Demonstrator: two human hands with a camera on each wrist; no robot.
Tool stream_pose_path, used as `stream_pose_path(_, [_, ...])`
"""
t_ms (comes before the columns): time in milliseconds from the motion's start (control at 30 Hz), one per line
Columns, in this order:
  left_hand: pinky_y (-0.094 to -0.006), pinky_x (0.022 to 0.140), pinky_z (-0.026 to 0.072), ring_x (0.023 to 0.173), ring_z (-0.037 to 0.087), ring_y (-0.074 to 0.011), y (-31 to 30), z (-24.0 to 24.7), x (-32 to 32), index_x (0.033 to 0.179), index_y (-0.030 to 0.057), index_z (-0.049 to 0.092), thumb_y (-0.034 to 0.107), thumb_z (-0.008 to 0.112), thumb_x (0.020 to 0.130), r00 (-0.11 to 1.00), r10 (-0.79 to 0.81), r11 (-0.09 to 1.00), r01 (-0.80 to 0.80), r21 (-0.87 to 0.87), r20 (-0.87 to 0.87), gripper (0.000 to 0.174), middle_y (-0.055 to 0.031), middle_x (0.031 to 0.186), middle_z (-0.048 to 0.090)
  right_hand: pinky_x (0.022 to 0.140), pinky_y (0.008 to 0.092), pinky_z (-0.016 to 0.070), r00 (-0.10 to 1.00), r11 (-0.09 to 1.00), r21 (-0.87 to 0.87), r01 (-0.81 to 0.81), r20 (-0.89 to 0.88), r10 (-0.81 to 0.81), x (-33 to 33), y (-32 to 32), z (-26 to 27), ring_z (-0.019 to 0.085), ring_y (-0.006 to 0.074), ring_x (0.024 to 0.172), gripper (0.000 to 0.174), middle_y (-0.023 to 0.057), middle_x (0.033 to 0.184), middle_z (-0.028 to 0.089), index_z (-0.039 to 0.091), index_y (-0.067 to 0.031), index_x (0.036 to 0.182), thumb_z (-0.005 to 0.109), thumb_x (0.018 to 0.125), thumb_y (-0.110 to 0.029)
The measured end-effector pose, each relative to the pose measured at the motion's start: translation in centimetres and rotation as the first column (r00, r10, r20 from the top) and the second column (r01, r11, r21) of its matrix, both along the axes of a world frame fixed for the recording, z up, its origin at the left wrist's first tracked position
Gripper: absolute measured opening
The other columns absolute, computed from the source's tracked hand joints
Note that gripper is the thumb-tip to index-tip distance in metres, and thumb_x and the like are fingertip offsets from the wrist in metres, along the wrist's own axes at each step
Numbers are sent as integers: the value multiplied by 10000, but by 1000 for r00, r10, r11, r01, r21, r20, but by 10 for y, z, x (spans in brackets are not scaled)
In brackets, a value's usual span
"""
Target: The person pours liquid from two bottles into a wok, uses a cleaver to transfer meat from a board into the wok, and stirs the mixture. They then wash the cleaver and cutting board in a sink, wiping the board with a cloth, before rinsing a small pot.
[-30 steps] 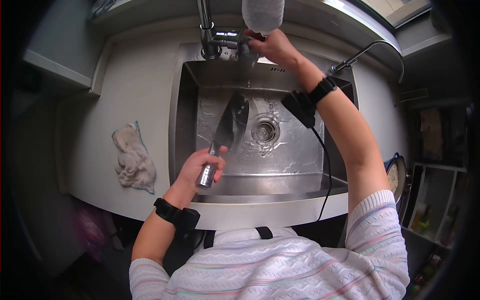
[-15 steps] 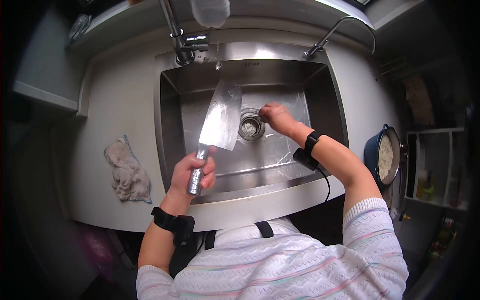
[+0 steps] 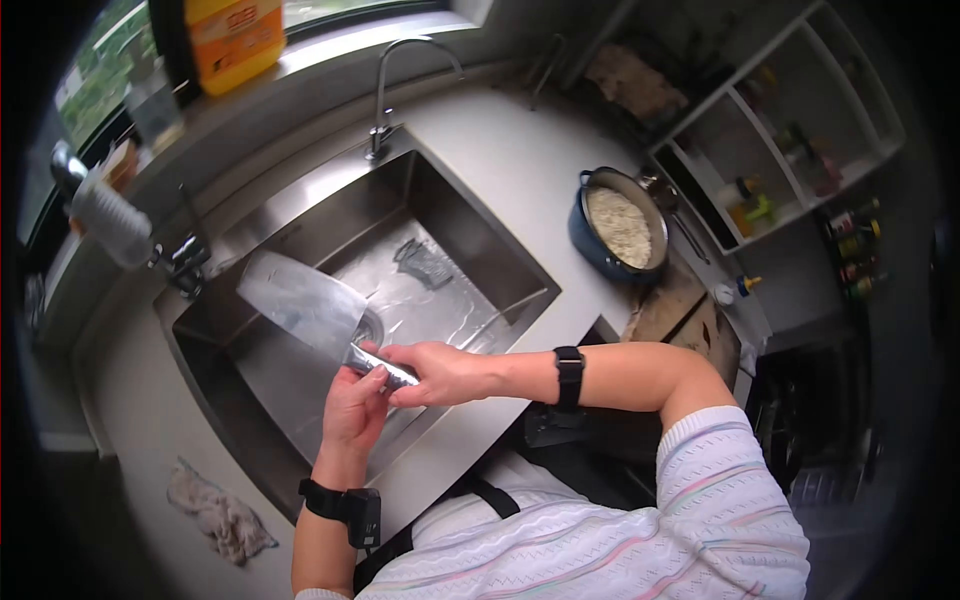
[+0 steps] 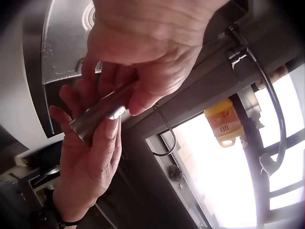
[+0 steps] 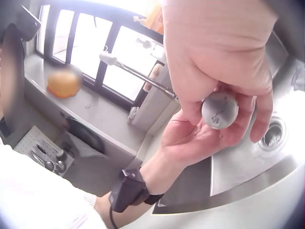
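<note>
A broad-bladed cleaver (image 3: 305,305) is held over the sink (image 3: 505,300), its wet blade slanting up and left in the head view. My left hand (image 3: 352,412) grips the metal handle (image 4: 97,114) close to the blade. Around the butt end of that handle curl the fingers of my right hand (image 3: 445,372), so both hands meet on it. The right wrist view shows the round handle end (image 5: 219,110) between the two hands. A dark grey, mesh-like piece (image 3: 424,262) lies on the wet sink floor.
A blue pot (image 3: 597,245) of white food stands on the counter right of the sink. Left of the sink lies a crumpled cloth (image 3: 220,510). A thin curved tap (image 3: 380,100) rises behind the rim. On the sill stands a yellow container (image 3: 235,45).
My right hand has come from the faucet, past the drain, onto the cleaver's handle. The grey piece now lies in the sink. The head view has swung right.
</note>
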State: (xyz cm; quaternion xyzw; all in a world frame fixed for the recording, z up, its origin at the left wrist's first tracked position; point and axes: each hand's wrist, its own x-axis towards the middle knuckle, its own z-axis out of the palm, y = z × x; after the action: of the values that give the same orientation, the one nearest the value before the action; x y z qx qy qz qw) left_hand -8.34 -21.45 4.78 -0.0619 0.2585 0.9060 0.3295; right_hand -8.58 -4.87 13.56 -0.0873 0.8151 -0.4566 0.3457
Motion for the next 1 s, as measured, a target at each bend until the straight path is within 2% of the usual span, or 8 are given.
stream_pose_path(133, [-333, 842, 491, 989, 583, -187, 55, 26, -6, 1128, 83, 501, 67, 558, 887, 992, -46, 999, 47, 7, -114, 249, -71, 1075, 583, 743, 410, 485, 961, 971, 231, 58, -275, 8, -3, 36, 7, 631, 343, 860, 542, 223, 887, 639, 453, -17, 1280, 586, 777, -169])
stream_pose_path(267, [-292, 794, 482, 1025, 559, -165, 110, 59, -11, 1226, 60, 481, 180, 537, 930, 902, -300, 943, 230, -241, -312, 324, -79, 1164, 571, 727, 434, 485, 906, 801, 584, 132, -400, 142, 2, 127, 67, 625, 355, 821, 316, 187, 818, 639, 556, -32, 1017, 576, 757, -210])
stream_pose_path(400, [-270, 777, 474, 999, 575, -164, 136, 49, -12, 1189, 53, 546, 153, 605, 874, 856, -399, 864, 231, -447, -329, 335, -91, 1119, 616, 691, 422, 487, 717, 778, 489, 395, -694, 72, 13, 264, 136, 622, 337, 774, 307, 149, 792, 633, 572, -81, 988, 623, 712, -206])
stream_pose_path(467, [-264, 742, 483, 932, 606, -162, 144, 34, -14, 1127, 44, 581, 131, 608, 866, 858, -440, 794, 235, -560, -264, 277, -88, 1044, 644, 719, 392, 497, 685, 655, 494, 572, -726, -50, 16, 325, 180, 628, 319, 805, 345, 151, 832, 642, 589, -67, 1004, 629, 688, -199])
stream_pose_path(667, [-251, 684, 472, 828, 613, -135, 158, 27, -21, 1038, 26, 605, 99, 632, 825, 912, -402, 693, 242, -680, -86, 226, -68, 936, 660, 755, 389, 492, 450, 289, 437, 852, -893, 22, -14, 511, 275, 622, 322, 839, 340, 156, 874, 648, 643, -76, 980, 624, 656, -179])
stream_pose_path(700, [-250, 665, 479, 815, 624, -142, 161, 30, -23, 1023, 17, 605, 88, 627, 828, 924, -375, 687, 220, -693, -79, 208, -75, 920, 664, 755, 389, 492, 447, 292, 435, 852, -894, 27, -24, 535, 286, 622, 322, 839, 340, 156, 874, 648, 643, -76, 980, 624, 656, -179])
stream_pose_path(767, [-249, 655, 483, 803, 630, -146, 166, 28, -28, 1018, 14, 605, 82, 624, 829, 935, -350, 680, 210, -702, -60, 202, -80, 913, 665, 790, 393, 486, 455, 108, 470, 876, -880, 136, -44, 575, 303, 615, 324, 892, 385, 149, 924, 653, 653, -100, 1009, 643, 628, -159])
stream_pose_path(1000, [-244, 627, 491, 770, 641, -155, 189, 17, -43, 1009, 7, 605, 83, 633, 824, 944, -329, 648, 246, -721, 26, 202, -86, 883, 669, 822, 387, 481, 566, 20, 572, 820, -815, 122, -85, 644, 315, 604, 309, 948, 445, 123, 985, 653, 660, -127, 1037, 677, 593, -150])
